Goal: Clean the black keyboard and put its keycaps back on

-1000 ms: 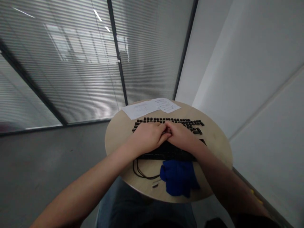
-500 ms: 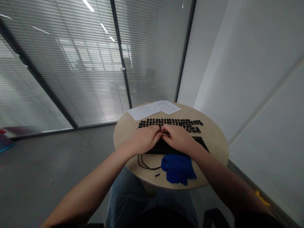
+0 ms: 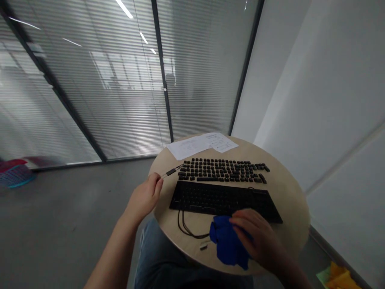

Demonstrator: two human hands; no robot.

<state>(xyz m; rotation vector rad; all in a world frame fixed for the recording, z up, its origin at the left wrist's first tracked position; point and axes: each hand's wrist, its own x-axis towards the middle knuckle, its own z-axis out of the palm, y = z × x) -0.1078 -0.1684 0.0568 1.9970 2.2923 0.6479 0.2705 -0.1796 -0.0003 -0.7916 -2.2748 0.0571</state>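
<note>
Left of keyboard [image 3: 210, 198]: my left hand [image 3: 146, 197] gripping stiff-looking tool [image 3: 171, 171] by one end. Nearside: right hand [image 3: 255, 233] touching soft-looking cloth [image 3: 227, 247], grip unclear.

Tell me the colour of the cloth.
The cloth is deep blue, best seen in the head view.

Matt blue cloth [image 3: 230, 243]; smooth, pale wood-look tabletop [image 3: 285, 192]; white paper [image 3: 192, 147].

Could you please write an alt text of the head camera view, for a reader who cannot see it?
At a round table, a person's left hand holds a thin tool with a dark middle and the right hand touches a blue cloth. Beyond the cloth lies a black keyboard, then rows of loose black keycaps, then papers.
</note>
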